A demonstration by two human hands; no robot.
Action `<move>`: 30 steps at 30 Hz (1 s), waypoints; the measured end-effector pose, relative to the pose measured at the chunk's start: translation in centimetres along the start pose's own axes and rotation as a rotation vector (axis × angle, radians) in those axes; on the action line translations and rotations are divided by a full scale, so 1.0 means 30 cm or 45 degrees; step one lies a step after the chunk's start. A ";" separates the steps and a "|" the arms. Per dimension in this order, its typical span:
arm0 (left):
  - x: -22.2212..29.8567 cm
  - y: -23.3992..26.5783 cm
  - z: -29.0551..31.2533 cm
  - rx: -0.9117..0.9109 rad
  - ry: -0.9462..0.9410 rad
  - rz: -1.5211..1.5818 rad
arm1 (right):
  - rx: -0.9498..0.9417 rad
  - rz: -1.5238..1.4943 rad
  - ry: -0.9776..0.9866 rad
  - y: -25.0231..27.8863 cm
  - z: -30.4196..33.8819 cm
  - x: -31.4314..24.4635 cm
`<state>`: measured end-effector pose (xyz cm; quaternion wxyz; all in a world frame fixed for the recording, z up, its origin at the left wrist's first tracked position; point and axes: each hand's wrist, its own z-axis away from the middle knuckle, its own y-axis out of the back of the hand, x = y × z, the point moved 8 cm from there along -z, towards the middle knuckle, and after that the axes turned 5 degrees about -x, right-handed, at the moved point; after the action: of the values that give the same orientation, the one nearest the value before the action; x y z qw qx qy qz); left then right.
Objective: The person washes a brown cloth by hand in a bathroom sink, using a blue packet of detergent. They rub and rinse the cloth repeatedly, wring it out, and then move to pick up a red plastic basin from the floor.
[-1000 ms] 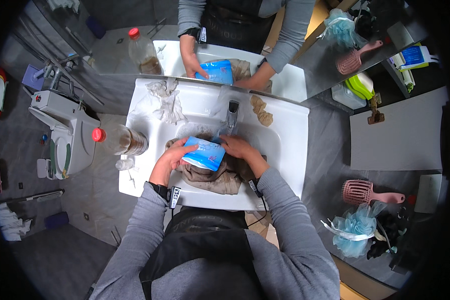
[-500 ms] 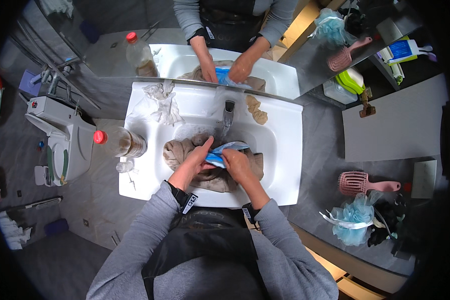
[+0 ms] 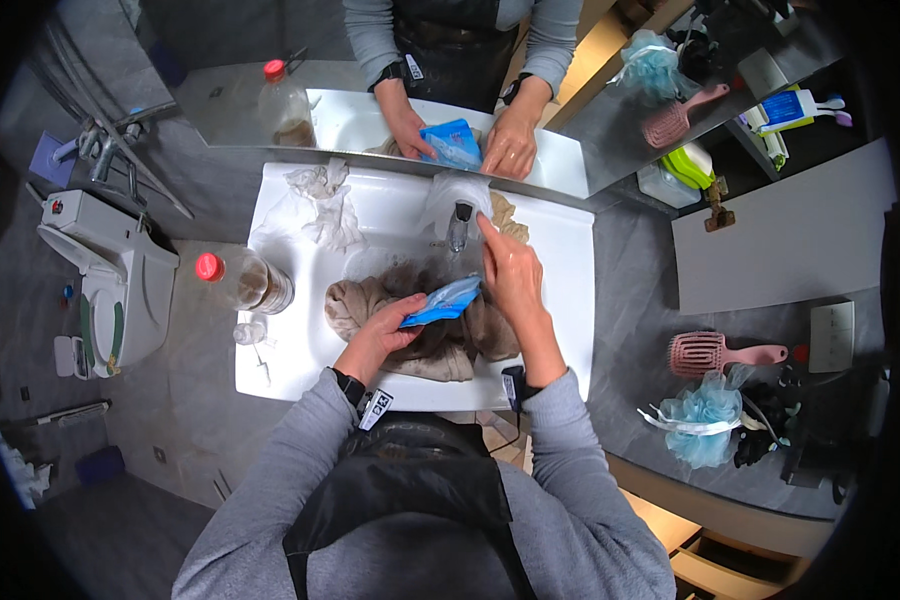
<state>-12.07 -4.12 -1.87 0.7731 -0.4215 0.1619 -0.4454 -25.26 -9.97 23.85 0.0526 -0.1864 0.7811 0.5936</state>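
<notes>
My left hand (image 3: 378, 335) grips a blue and white soft plastic packet (image 3: 444, 303) by its left end, above the sink. Below it, a wet brown-grey cloth (image 3: 355, 308) lies bunched in the basin of the white washbasin (image 3: 566, 300). My right hand (image 3: 515, 275) is empty and reaches forward, index finger stretched out beside the metal faucet (image 3: 460, 228). Whether that fingertip touches the faucet handle, I cannot tell. Dark, wet patches show on the cloth near the faucet.
On the basin's left rim stand a red-capped plastic bottle (image 3: 245, 281) and a small clear bottle (image 3: 250, 332). White crumpled cloth (image 3: 328, 208) and a tan cloth (image 3: 508, 216) lie on its back rim. A pink hairbrush (image 3: 720, 355) and blue bath puff (image 3: 703, 420) rest on the right counter.
My right hand has let go of the packet and moved forward to the faucet. The packet stays in my left hand, now spread flatter with more of its blue side showing.
</notes>
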 end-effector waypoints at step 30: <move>-0.017 -0.114 0.224 -0.536 -0.349 0.002 | -0.798 -0.925 0.008 -0.390 0.264 0.228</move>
<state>-10.04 -1.15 4.77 0.6834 -0.6295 0.1452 -0.3400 -28.54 -6.67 8.86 0.1955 -0.4562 0.4490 0.7430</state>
